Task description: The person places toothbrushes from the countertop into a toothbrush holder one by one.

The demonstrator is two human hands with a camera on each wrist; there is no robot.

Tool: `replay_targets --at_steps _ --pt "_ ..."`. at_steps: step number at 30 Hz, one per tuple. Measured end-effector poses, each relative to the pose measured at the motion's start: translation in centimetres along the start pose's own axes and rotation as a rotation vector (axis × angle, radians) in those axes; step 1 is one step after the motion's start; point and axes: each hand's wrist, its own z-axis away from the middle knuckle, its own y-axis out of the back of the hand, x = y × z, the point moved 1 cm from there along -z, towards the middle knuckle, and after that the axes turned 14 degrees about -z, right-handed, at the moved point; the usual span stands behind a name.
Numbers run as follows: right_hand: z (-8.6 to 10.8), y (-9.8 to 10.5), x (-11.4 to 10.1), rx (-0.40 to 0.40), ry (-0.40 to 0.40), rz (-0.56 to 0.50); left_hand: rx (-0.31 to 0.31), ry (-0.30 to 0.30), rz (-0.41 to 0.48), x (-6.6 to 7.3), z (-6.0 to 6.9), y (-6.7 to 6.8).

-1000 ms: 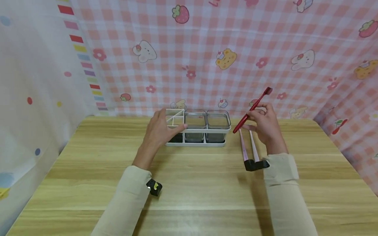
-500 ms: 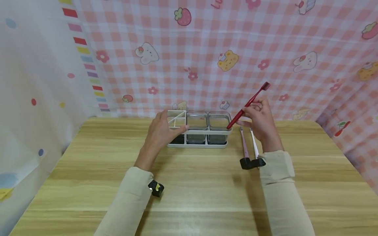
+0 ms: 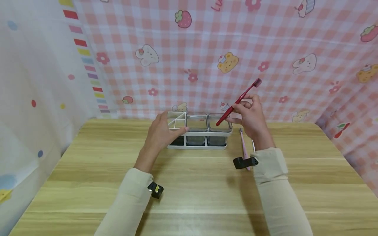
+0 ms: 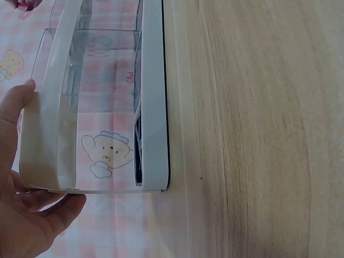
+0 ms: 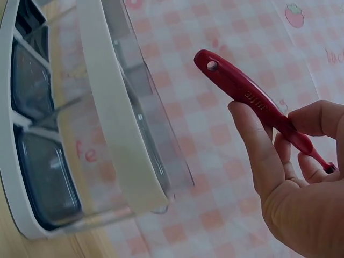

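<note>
My right hand [image 3: 251, 119] pinches a red toothbrush [image 3: 236, 103] by its handle, bristle head up and to the right. The handle's lower end, with a small hole, hangs over the rightmost clear cup [image 3: 218, 140], apart from the cup in the right wrist view. At the left end of the white toothbrush holder [image 3: 206, 133], my left hand [image 3: 159, 134] grips the upper frame, thumb in front and fingers at the side. A divided white insert [image 3: 176, 124] fills the holder's left section. Another clear cup [image 3: 196, 140] stands in the middle one.
A pink toothbrush [image 3: 243, 144] lies on the wooden table [image 3: 192, 183], right of the holder. Beside it a white toothbrush [image 3: 253, 146] is mostly hidden by the right wrist. A pink checked cloth [image 3: 189, 52] hangs behind the table.
My right hand has carried the red toothbrush leftward and slightly up, from beside the holder to over the right cup. My left hand keeps its grip on the holder.
</note>
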Motion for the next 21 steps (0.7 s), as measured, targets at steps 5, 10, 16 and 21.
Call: replay_targets --at_steps 5,10,16,21 --pt "-0.2 -1.1 0.5 -0.020 0.008 -0.029 0.005 -0.004 -0.001 -0.1 0.0 0.1" --pt "-0.3 -2.1 0.9 -0.046 0.008 -0.032 0.012 -0.010 -0.006 0.0 0.0 0.0" --pt "-0.3 -3.4 1.5 -0.064 0.000 0.016 0.001 -0.006 0.007 0.1 0.0 0.0" --pt "-0.3 -4.5 1.9 -0.079 -0.013 0.051 0.001 -0.004 -0.011 0.0 0.0 0.1"
